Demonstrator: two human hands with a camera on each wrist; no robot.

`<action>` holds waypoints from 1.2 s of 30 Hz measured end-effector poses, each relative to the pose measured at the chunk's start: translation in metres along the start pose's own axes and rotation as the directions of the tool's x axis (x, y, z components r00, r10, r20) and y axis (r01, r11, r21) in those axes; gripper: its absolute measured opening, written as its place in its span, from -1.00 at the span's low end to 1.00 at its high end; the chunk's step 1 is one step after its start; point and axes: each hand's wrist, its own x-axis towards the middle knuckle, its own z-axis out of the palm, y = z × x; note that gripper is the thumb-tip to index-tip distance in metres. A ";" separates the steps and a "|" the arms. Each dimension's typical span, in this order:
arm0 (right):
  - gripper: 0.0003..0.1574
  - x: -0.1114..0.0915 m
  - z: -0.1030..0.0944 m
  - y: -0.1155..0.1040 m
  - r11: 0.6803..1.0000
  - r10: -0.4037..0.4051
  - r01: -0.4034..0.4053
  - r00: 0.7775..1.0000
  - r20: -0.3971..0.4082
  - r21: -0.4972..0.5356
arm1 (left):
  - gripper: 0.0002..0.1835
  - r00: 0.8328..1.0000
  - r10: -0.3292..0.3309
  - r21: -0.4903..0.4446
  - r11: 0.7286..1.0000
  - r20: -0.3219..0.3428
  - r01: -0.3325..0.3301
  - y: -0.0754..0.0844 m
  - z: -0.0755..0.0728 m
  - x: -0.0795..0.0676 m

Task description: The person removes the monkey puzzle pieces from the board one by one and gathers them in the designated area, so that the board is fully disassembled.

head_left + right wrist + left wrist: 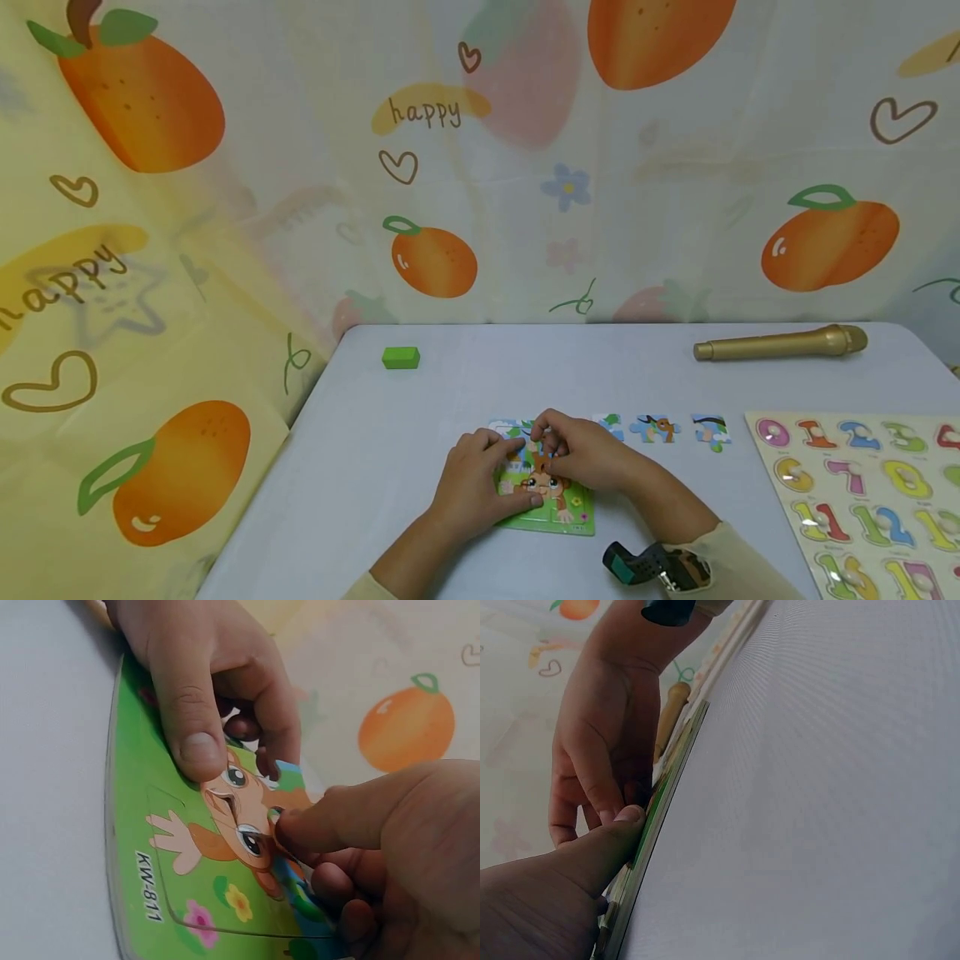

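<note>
Our right hand [588,454] pinches a puzzle piece [289,780], probably light, stiff, best gripped by its edges, at twelve o'clock from the monkey's face [538,483]; our left hand [468,483], thumb and fingers apart, presses the board [536,526].

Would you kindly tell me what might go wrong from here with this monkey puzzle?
The piece pinched in the right hand might jam if pressed in askew. The left hand, resting on the puzzle, might shift it. The loose pieces beyond the right forearm could get brushed aside.
</note>
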 end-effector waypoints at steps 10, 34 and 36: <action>-0.63 -0.001 0.002 -0.001 0.999 0.014 -0.012 0.999 -0.048 0.037 | -0.18 1.000 0.000 0.000 1.000 -0.004 0.000 0.000 0.000 0.000; -0.65 -0.006 -0.016 0.004 0.988 0.009 0.000 0.998 -0.058 0.153 | -0.15 1.000 -0.018 0.014 1.000 0.025 0.018 0.000 0.000 0.001; -0.64 -0.009 -0.019 0.004 0.988 0.010 -0.001 0.998 -0.061 0.153 | -0.15 0.999 -0.019 0.015 1.000 0.025 0.019 0.000 0.000 0.001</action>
